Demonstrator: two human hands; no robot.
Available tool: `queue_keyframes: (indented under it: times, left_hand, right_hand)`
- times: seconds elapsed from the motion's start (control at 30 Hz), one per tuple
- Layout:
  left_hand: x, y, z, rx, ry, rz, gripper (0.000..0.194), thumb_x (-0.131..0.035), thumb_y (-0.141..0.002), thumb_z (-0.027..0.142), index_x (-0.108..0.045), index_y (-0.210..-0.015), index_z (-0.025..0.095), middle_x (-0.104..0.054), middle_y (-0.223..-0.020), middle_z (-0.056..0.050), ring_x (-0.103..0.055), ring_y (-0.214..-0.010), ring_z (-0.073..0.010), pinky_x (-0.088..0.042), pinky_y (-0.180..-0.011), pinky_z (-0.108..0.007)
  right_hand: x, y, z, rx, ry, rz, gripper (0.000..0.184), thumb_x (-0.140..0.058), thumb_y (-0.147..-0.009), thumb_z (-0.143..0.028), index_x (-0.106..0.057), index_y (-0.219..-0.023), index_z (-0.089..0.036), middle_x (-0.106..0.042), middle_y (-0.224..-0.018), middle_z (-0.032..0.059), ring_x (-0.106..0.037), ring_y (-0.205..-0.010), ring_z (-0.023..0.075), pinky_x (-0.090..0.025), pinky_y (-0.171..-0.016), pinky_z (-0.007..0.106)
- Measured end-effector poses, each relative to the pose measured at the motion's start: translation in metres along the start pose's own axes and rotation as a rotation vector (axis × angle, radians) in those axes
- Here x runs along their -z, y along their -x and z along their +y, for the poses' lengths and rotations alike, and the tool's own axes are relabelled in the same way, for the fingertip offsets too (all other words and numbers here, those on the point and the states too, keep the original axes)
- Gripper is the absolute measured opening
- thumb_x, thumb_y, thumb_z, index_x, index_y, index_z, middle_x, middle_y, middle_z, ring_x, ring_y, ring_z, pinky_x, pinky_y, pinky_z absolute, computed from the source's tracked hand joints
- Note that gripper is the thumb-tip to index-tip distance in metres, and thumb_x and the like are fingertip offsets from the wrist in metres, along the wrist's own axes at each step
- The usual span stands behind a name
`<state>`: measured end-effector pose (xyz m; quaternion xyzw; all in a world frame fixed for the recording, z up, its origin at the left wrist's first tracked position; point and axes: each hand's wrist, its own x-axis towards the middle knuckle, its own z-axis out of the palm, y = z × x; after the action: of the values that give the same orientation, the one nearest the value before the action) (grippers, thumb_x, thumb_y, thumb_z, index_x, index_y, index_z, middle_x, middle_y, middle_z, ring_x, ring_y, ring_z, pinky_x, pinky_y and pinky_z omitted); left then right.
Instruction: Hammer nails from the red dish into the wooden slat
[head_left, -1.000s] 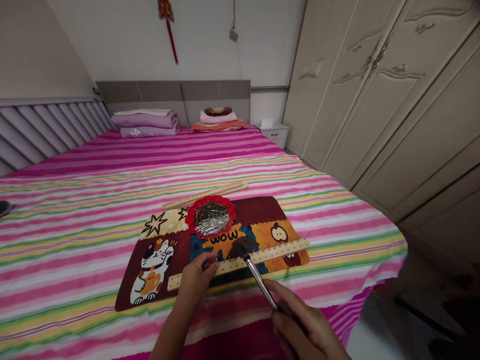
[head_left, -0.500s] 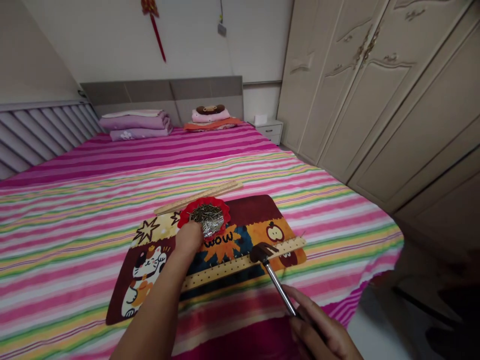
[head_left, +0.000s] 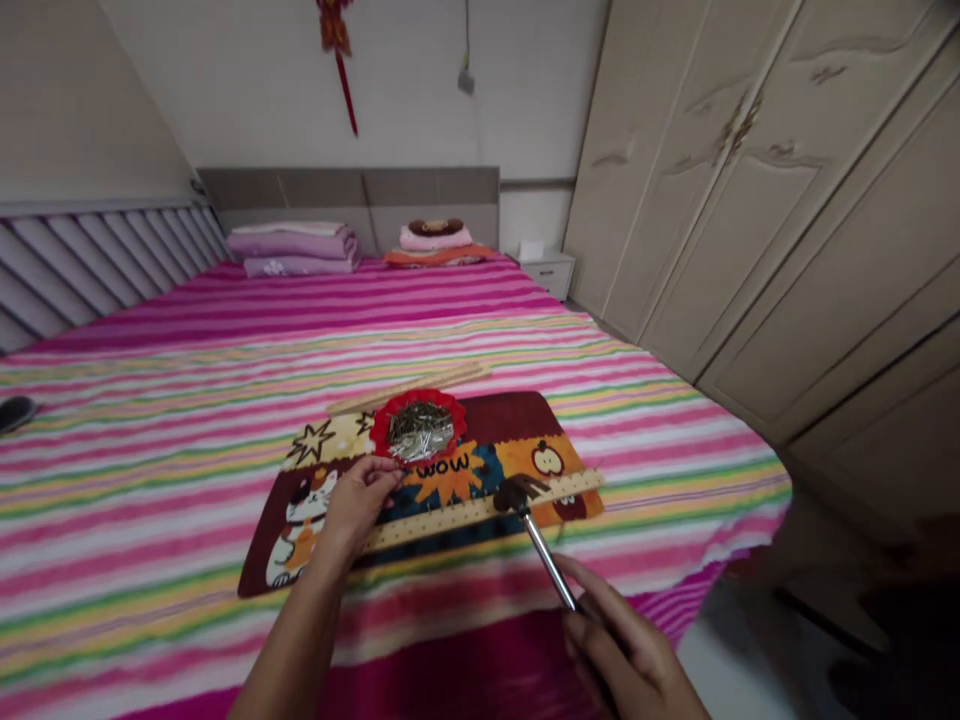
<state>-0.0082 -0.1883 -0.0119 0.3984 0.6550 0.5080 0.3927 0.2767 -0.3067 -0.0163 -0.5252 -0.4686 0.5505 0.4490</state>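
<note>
My right hand (head_left: 619, 640) is wrapped round the handle of a claw hammer (head_left: 551, 562). Its dark head rests on or just over a pale wooden strip (head_left: 442, 520) dotted with a row of small dark holes or nails. Just below a red scalloped bowl (head_left: 381, 428), my left hand (head_left: 361, 500) is closed with thumb and fingertips together; anything between them is too small to make out. Loose metal nails (head_left: 421, 432) fill the bowl. Both strip and bowl lie on a patterned mat (head_left: 495, 410) showing a cat, an apple and the word WOW.
Behind the bowl lie more wooden strips (head_left: 450, 376). Everything is on a bed with a striped sheet (head_left: 187, 490). Folded bedding (head_left: 296, 245) sits by the headboard. A wardrobe (head_left: 757, 230) stands at the right, and a dark object (head_left: 16, 412) lies at the left edge.
My left hand has come out of the bowl of nails towards me, its fingers now visible and pinched. The hammer stays over the strip. The view has shifted slightly.
</note>
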Motion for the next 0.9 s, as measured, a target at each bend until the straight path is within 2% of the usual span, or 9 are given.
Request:
queue_keyframes:
  times: [0.1,0.17,0.23,0.4,0.73,0.9]
  left_hand:
    - [-0.002,0.020,-0.020,0.072,0.022,-0.017,0.043,-0.073,-0.044,0.049,-0.059,-0.069,0.017,-0.058,-0.059,0.002,-0.048,-0.052,-0.0094,-0.039,-0.049,-0.021]
    - [-0.005,0.026,-0.033,0.092,0.032,-0.020,0.042,-0.072,-0.046,0.049,-0.059,-0.070,0.017,-0.056,-0.056,0.003,-0.045,-0.047,-0.0077,-0.037,-0.047,-0.021]
    - [-0.010,0.028,-0.043,0.080,0.029,-0.020,0.039,-0.070,-0.048,0.048,-0.059,-0.070,0.017,-0.054,-0.052,0.004,-0.043,-0.044,-0.0073,-0.034,-0.045,-0.021]
    - [-0.014,0.029,-0.045,0.084,-0.027,-0.016,0.035,-0.069,-0.050,0.045,-0.059,-0.068,0.018,-0.053,-0.052,0.005,-0.042,-0.042,-0.0070,-0.033,-0.044,-0.021]
    - [-0.009,0.029,-0.052,0.087,-0.013,0.009,0.033,-0.067,-0.049,0.046,-0.059,-0.067,0.019,-0.053,-0.052,0.005,-0.043,-0.044,-0.0077,-0.034,-0.045,-0.020]
    - [-0.010,0.031,-0.052,0.029,-0.192,0.041,0.025,-0.061,-0.056,0.042,-0.063,-0.069,0.020,-0.053,-0.049,0.005,-0.045,-0.048,-0.0097,-0.036,-0.050,-0.021]
  right_hand:
    - [-0.004,0.004,-0.005,-0.071,-0.008,-0.037,0.057,-0.059,-0.081,-0.054,-0.057,-0.129,-0.023,-0.043,-0.062,-0.0043,-0.036,-0.048,0.0094,-0.032,-0.043,0.019]
    - [-0.007,0.006,-0.005,-0.099,0.002,-0.065,0.059,-0.058,-0.082,-0.053,-0.055,-0.131,-0.022,-0.040,-0.059,-0.0055,-0.031,-0.045,0.0084,-0.024,-0.038,0.018]
    - [-0.008,0.007,-0.005,-0.091,0.008,-0.082,0.057,-0.058,-0.083,-0.052,-0.054,-0.132,-0.022,-0.039,-0.058,-0.0061,-0.030,-0.043,0.0079,-0.020,-0.037,0.019]
    - [-0.008,0.009,-0.005,-0.077,0.031,-0.086,0.054,-0.055,-0.086,-0.049,-0.053,-0.133,-0.022,-0.039,-0.056,-0.0072,-0.031,-0.040,0.0071,-0.020,-0.036,0.019]
    - [-0.011,0.005,0.001,-0.091,0.055,-0.144,0.053,-0.052,-0.089,-0.046,-0.048,-0.136,-0.022,-0.039,-0.056,-0.0074,-0.031,-0.040,0.0072,-0.021,-0.037,0.020]
    - [-0.011,-0.001,0.004,-0.032,0.122,-0.247,0.051,-0.046,-0.092,-0.042,-0.044,-0.139,-0.021,-0.044,-0.064,-0.0053,-0.033,-0.044,0.0074,-0.023,-0.040,0.021]
